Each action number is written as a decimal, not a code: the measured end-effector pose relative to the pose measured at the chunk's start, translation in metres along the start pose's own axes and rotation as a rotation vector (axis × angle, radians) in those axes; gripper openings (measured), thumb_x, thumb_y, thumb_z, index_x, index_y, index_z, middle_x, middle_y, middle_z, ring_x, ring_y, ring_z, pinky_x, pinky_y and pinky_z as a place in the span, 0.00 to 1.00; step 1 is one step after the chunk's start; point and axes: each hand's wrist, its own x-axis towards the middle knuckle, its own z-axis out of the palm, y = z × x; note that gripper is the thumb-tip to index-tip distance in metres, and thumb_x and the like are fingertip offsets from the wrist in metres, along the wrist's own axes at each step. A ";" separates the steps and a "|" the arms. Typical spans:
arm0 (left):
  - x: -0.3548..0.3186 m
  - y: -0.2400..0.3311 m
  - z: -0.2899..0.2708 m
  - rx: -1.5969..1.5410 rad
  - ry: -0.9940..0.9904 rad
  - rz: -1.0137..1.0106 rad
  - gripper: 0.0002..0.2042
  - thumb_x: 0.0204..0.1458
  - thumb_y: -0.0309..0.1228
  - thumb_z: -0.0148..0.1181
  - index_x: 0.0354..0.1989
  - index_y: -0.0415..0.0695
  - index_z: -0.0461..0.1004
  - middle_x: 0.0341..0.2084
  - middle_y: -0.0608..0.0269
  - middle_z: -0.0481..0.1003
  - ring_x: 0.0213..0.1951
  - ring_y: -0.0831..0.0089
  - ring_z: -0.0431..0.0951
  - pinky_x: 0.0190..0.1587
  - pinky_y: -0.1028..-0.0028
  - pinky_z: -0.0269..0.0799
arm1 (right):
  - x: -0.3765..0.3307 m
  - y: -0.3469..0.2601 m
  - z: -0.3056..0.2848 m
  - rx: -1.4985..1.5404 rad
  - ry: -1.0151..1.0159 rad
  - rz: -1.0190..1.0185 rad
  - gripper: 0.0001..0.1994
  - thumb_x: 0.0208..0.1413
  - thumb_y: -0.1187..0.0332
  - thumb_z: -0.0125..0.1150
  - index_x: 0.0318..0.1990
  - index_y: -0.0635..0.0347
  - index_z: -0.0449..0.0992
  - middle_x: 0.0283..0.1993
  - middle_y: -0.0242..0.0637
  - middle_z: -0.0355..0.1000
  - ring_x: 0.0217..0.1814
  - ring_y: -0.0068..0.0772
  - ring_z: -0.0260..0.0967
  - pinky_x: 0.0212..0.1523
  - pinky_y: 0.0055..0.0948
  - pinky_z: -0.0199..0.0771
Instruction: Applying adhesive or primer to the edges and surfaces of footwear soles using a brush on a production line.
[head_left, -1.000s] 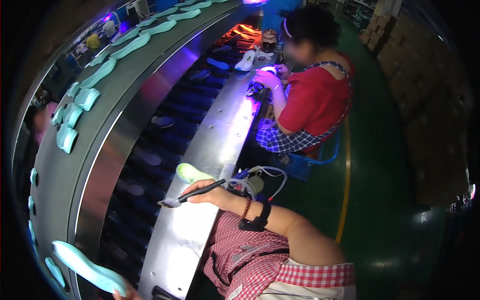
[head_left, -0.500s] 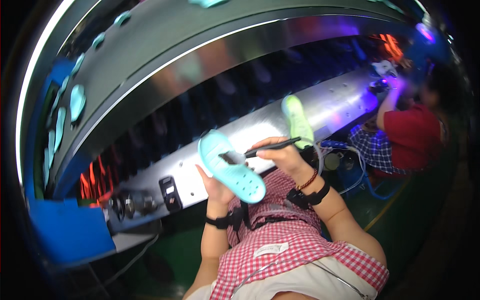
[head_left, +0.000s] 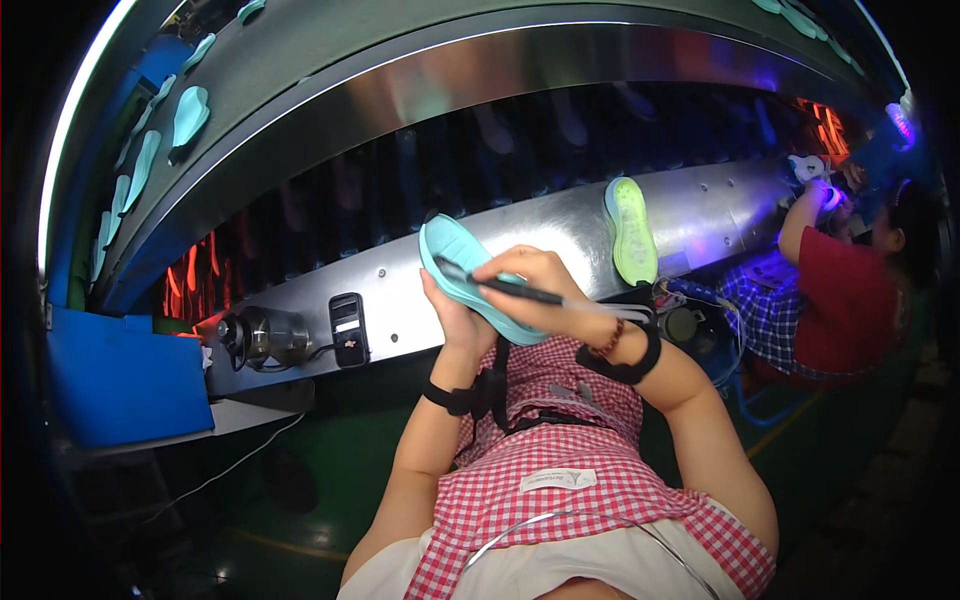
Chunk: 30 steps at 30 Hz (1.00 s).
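A blue bin (head_left: 120,375) sits at nine o'clock; what it holds cannot be seen. At the centre, the left hand (head_left: 455,318) grips a light turquoise shoe sole (head_left: 470,275) from beneath, fingers closed around its lower edge. The sole is smooth, flat and oval-ended, held in the air just in front of the steel tabletop (head_left: 400,290). Its long axis runs diagonally, one end toward ten o'clock, the other toward four o'clock. The right hand (head_left: 545,285) is clenched around a thin dark brush (head_left: 500,287), whose tip rests on the sole. A yellow-green sole (head_left: 632,228) lies on the tabletop at one o'clock. A co-worker in red (head_left: 860,300) sits at three o'clock.
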 end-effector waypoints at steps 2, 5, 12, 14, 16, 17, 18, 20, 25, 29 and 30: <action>0.001 0.016 -0.004 -0.026 -0.046 0.049 0.35 0.51 0.63 0.24 0.52 0.48 0.62 0.43 0.60 0.68 0.46 0.60 0.69 0.50 0.60 0.65 | -0.013 -0.008 -0.012 -0.084 -0.177 0.014 0.10 0.40 0.74 0.61 0.34 0.62 0.77 0.31 0.42 0.74 0.36 0.34 0.72 0.36 0.27 0.70; -0.007 0.023 -0.003 0.072 -0.028 0.054 0.36 0.50 0.63 0.23 0.53 0.47 0.60 0.41 0.56 0.69 0.40 0.59 0.72 0.44 0.57 0.70 | -0.027 -0.014 -0.045 0.029 -0.497 0.193 0.10 0.41 0.74 0.62 0.35 0.63 0.77 0.32 0.40 0.75 0.34 0.31 0.72 0.38 0.27 0.71; -0.023 0.010 0.033 -0.042 -0.180 -0.087 0.36 0.51 0.63 0.22 0.52 0.46 0.63 0.40 0.55 0.71 0.39 0.58 0.73 0.43 0.61 0.70 | -0.004 -0.029 -0.046 0.430 -0.098 0.397 0.11 0.45 0.74 0.61 0.38 0.64 0.76 0.33 0.37 0.74 0.35 0.20 0.70 0.37 0.18 0.70; -0.025 0.012 0.039 -0.271 -0.116 -0.095 0.35 0.52 0.61 0.23 0.52 0.45 0.62 0.41 0.56 0.71 0.40 0.60 0.73 0.44 0.63 0.70 | -0.011 -0.032 -0.044 0.291 -0.185 0.243 0.10 0.43 0.72 0.63 0.35 0.63 0.77 0.33 0.36 0.74 0.33 0.20 0.69 0.36 0.20 0.69; -0.021 0.012 0.028 -0.093 -0.260 -0.062 0.33 0.53 0.59 0.24 0.52 0.45 0.62 0.42 0.56 0.70 0.40 0.62 0.72 0.44 0.65 0.70 | -0.016 -0.035 -0.055 0.425 -0.338 0.195 0.09 0.43 0.72 0.63 0.34 0.62 0.78 0.32 0.35 0.74 0.33 0.20 0.69 0.36 0.21 0.69; -0.022 0.011 0.029 -0.065 -0.192 -0.029 0.33 0.53 0.60 0.24 0.52 0.45 0.62 0.42 0.56 0.70 0.40 0.62 0.72 0.44 0.65 0.70 | -0.017 -0.038 -0.058 0.524 -0.281 0.242 0.09 0.43 0.73 0.63 0.35 0.63 0.77 0.32 0.36 0.75 0.33 0.20 0.70 0.36 0.20 0.70; -0.023 0.012 0.031 -0.037 -0.124 0.004 0.34 0.53 0.60 0.24 0.52 0.45 0.62 0.42 0.56 0.71 0.39 0.62 0.73 0.44 0.65 0.70 | -0.016 -0.038 -0.057 0.571 -0.137 0.344 0.09 0.44 0.73 0.62 0.36 0.63 0.77 0.32 0.37 0.75 0.34 0.20 0.70 0.36 0.19 0.70; -0.022 0.013 0.040 -0.158 0.066 0.017 0.37 0.50 0.63 0.24 0.52 0.43 0.62 0.38 0.53 0.72 0.37 0.59 0.73 0.41 0.63 0.71 | -0.011 -0.027 -0.058 0.442 -0.071 0.335 0.10 0.44 0.74 0.62 0.36 0.65 0.76 0.33 0.38 0.75 0.34 0.21 0.70 0.36 0.18 0.70; -0.016 0.021 0.029 0.063 -0.087 0.250 0.39 0.48 0.64 0.20 0.47 0.41 0.65 0.31 0.50 0.72 0.30 0.58 0.73 0.34 0.62 0.71 | -0.030 -0.034 -0.063 0.406 -0.306 -0.013 0.11 0.39 0.76 0.66 0.34 0.61 0.78 0.35 0.39 0.74 0.38 0.29 0.72 0.41 0.24 0.71; -0.005 0.024 0.035 0.106 0.070 0.401 0.40 0.48 0.65 0.17 0.48 0.43 0.64 0.29 0.53 0.73 0.29 0.59 0.75 0.32 0.62 0.73 | -0.028 -0.024 -0.065 0.337 -0.162 0.199 0.11 0.41 0.78 0.63 0.35 0.63 0.77 0.37 0.40 0.74 0.39 0.30 0.71 0.43 0.25 0.71; -0.008 0.025 0.038 0.106 0.072 0.398 0.40 0.48 0.65 0.17 0.48 0.43 0.64 0.29 0.53 0.73 0.29 0.59 0.75 0.32 0.62 0.73 | -0.033 -0.023 -0.060 0.334 -0.212 0.072 0.11 0.41 0.78 0.63 0.35 0.63 0.77 0.37 0.40 0.74 0.40 0.30 0.71 0.43 0.25 0.71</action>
